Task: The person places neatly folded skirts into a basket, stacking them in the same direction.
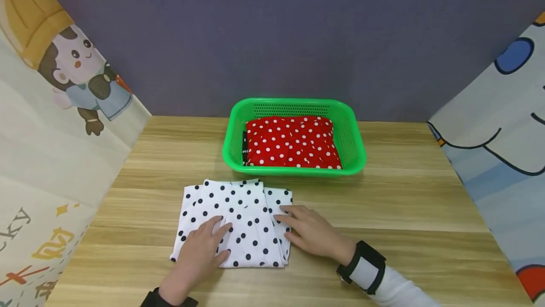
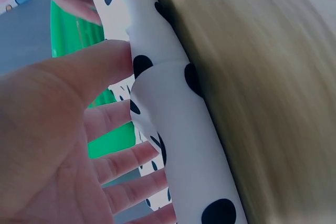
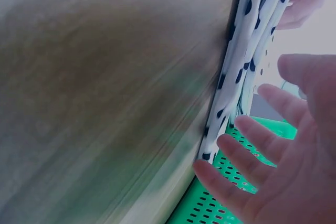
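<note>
A white cloth with black polka dots (image 1: 251, 231) lies folded in layers on the wooden table, its kind of garment not clear. My left hand (image 1: 200, 250) rests on its left part, fingers spread and fairly straight; in the left wrist view the thumb and fingertips touch the fabric (image 2: 173, 129). Over the right edge of the cloth is my right hand (image 1: 312, 231), fingers extended. The right wrist view shows these fingers (image 3: 252, 166) spread beside the stacked folded edge (image 3: 244, 72), with nothing gripped.
Behind the cloth stands a green plastic basket (image 1: 357, 155) with perforated walls. Inside it lies a folded red cloth with white dots (image 1: 291, 144), and a dark dotted strip (image 1: 244, 148) shows at its left. A dark wall panel (image 1: 289, 32) rises at the table's back edge.
</note>
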### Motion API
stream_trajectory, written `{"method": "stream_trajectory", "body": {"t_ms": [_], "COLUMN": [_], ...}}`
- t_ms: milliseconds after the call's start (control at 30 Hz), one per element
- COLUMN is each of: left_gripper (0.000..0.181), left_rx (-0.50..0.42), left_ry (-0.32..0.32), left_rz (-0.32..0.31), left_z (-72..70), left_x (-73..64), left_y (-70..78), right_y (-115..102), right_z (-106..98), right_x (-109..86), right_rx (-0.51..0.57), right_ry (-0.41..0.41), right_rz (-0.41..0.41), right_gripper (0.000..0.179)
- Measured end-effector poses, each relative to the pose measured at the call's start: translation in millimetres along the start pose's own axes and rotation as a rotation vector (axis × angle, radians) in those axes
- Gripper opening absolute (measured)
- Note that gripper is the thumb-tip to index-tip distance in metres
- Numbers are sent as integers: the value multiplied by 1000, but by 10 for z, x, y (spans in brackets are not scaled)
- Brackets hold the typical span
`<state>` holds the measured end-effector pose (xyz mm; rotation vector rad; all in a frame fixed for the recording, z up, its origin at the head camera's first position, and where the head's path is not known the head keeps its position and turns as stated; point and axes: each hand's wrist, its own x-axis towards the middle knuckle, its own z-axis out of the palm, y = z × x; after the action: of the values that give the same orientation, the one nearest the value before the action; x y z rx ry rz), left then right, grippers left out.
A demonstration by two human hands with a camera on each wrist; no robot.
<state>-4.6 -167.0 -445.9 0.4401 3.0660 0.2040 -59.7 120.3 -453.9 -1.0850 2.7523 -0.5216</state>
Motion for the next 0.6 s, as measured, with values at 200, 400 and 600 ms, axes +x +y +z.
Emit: {"method": "stream_trajectory", "body": {"t_ms": [200, 400, 600], "left_gripper": [58, 58, 55], "left_rx": [-36, -78, -127], "left_ry": [-35, -7, -8], "left_rz": [49, 122, 164], "left_z": [31, 33, -11], "left_x": [76, 95, 118], "left_y": [163, 261, 314], "right_y": [29, 118, 182], "right_z": [-14, -26, -70], "right_x": [-38, -125, -214], "right_rx": [-26, -40, -22], "right_ry": [-40, -27, -6], "right_rz": [59, 104, 134], "right_gripper": [44, 41, 37]}}
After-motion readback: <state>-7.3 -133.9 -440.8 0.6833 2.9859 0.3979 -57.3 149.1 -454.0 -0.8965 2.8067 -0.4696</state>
